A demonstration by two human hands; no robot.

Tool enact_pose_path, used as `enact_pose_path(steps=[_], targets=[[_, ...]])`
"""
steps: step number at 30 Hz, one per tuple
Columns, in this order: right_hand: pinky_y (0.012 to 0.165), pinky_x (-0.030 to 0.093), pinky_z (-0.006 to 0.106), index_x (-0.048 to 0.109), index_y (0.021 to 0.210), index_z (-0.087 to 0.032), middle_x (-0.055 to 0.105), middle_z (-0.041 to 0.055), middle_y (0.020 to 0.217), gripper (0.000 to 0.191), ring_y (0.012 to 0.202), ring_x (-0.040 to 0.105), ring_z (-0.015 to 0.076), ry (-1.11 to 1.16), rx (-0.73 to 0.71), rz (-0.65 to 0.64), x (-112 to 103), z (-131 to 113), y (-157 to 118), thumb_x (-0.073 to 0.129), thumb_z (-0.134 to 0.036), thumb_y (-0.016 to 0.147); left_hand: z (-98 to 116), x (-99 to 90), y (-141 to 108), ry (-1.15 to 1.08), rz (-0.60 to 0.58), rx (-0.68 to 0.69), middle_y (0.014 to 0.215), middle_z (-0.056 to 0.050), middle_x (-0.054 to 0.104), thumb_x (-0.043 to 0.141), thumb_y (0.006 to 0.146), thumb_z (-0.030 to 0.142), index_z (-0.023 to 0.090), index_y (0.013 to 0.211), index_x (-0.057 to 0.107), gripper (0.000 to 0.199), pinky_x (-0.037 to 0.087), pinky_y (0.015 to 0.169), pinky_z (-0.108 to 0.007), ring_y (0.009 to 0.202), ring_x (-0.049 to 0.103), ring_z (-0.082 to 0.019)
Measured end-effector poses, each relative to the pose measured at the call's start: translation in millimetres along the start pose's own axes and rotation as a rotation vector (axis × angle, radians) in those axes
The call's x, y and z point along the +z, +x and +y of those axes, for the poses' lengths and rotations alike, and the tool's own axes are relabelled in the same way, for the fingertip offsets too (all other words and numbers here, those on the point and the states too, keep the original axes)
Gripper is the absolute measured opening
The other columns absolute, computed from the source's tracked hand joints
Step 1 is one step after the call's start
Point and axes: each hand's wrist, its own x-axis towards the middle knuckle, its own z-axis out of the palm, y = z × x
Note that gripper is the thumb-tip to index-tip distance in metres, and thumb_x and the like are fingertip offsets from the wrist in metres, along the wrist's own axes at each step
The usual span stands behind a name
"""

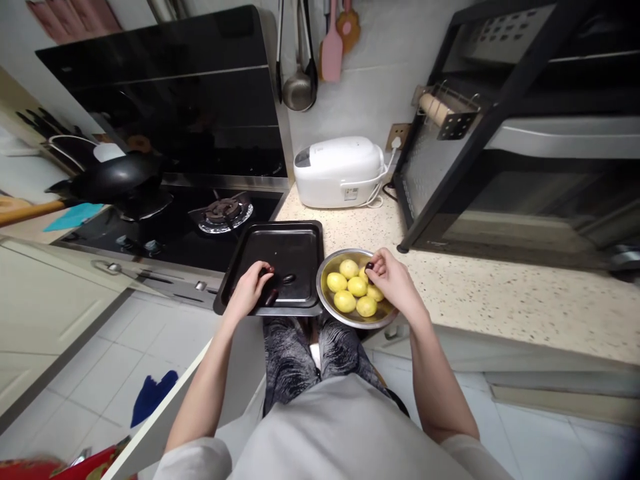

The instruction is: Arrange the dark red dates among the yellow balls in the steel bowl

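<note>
Clearly, R hand (393, 275) clamps small dark oval piece (369, 265) in fingertips (tiny, prob. why) over round steel bowl (367, 325) of yellow oval fruits (357, 287); L hand (249, 288) pinches dark-red piece (271, 269) nr front-left corner of black rectangular tray (295, 247); both at front edge of speckled counter (480, 287), prob. for reach.
</note>
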Motion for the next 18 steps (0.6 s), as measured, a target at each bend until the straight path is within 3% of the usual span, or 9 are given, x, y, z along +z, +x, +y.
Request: enact_pose_path(steps=[5, 10, 15, 18], targets=[[0.068, 0.045, 0.029, 0.052, 0.092, -0.025, 0.057, -0.0047, 0.071, 0.017, 0.068, 0.056, 0.0162, -0.097, 0.021, -0.057, 5, 14, 12, 0.058, -0.017, 0.078, 17, 8.4, 7, -0.009, 0.076, 0.031, 0.106, -0.007, 0.069, 0.049, 0.104, 0.037, 0.022, 0.106, 0.056, 0.017, 0.052, 0.097, -0.036, 0.103, 0.067, -0.023], [0.067, 0.045, 0.028, 0.053, 0.09, -0.024, 0.057, -0.0053, 0.071, 0.015, 0.068, 0.056, 0.0154, -0.091, 0.021, -0.108, 9, 15, 20, 0.059, -0.017, 0.078, 51, 12.3, 5, -0.041, 0.148, 0.055, 0.105, -0.006, 0.068, 0.049, 0.105, 0.035, 0.022, 0.107, 0.057, 0.015, 0.054, 0.093, -0.033, 0.098, 0.068, -0.021], [0.067, 0.044, 0.028, 0.057, 0.086, -0.023, 0.06, -0.0037, 0.071, 0.01, 0.067, 0.057, 0.0151, -0.092, 0.018, -0.148, 7, 13, 21, 0.06, -0.016, 0.079, 94, 25.5, -3, -0.146, 0.098, 0.09, 0.105, -0.005, 0.067, 0.05, 0.107, 0.033, 0.023, 0.108, 0.059, 0.014, 0.054, 0.09, -0.032, 0.097, 0.067, -0.02], [0.068, 0.046, 0.029, 0.061, 0.092, -0.023, 0.062, -0.0028, 0.073, 0.012, 0.067, 0.058, 0.0154, -0.052, 0.014, -0.096, 1, 10, 14, 0.059, -0.018, 0.081, 112, 35.5, -8, -0.194, 0.062, 0.119, 0.104, -0.005, 0.067, 0.049, 0.107, 0.031, 0.023, 0.109, 0.06, 0.014, 0.054, 0.091, -0.031, 0.097, 0.067, -0.02]])
